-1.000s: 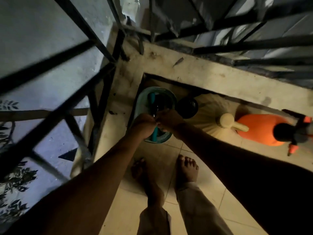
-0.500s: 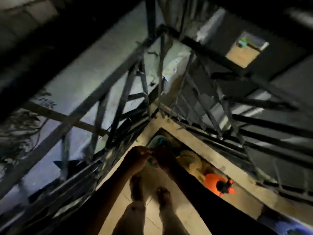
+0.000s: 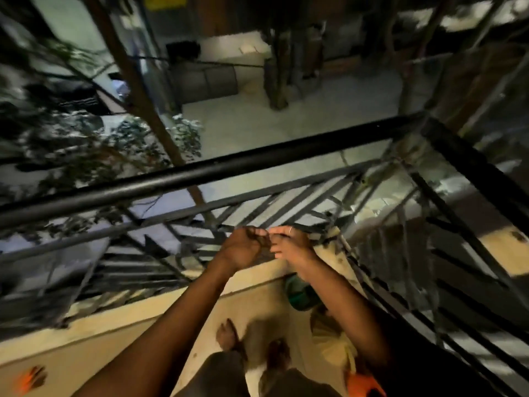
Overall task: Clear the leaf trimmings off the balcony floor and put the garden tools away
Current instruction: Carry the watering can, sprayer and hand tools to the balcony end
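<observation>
Both my hands are raised together in front of the black balcony railing (image 3: 200,170). My left hand (image 3: 244,249) is curled, and a small dark patch shows at its fingertips; I cannot tell if it holds anything. The fingers of my right hand (image 3: 289,245) are fairly straight and touch the left fingertips; one wears a ring. Below, in the balcony corner, the teal basin (image 3: 300,295) stands half hidden under my right forearm. No leaf trimmings are plainly visible on the tiled floor (image 3: 257,316).
A pale yellow broom head (image 3: 333,342) and an orange spray bottle (image 3: 367,386) lie along the right wall beside my bare feet (image 3: 229,335). A low concrete kerb (image 3: 143,308) runs under the railing. An orange blur (image 3: 33,376) shows at bottom left. Trees and a yard lie beyond.
My head has lifted from the corner floor to the railing and yard. Both hands have risen from the teal basin to rail height and stay together.
</observation>
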Action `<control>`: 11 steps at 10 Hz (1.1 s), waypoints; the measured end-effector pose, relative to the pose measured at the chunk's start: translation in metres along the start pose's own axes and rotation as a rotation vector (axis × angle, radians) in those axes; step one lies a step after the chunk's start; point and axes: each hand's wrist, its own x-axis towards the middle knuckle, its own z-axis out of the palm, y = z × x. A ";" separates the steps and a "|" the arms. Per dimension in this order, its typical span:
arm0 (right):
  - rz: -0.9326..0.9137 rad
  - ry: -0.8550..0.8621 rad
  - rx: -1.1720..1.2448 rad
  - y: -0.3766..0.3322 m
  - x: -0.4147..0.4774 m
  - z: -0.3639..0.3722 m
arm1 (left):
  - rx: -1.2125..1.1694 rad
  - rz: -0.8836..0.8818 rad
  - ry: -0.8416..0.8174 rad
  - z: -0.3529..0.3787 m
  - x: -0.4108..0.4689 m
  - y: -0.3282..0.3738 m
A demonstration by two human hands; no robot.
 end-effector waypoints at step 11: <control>-0.274 -1.126 -0.665 0.061 -0.374 0.701 | -0.674 -0.490 1.167 -0.289 -0.550 -0.493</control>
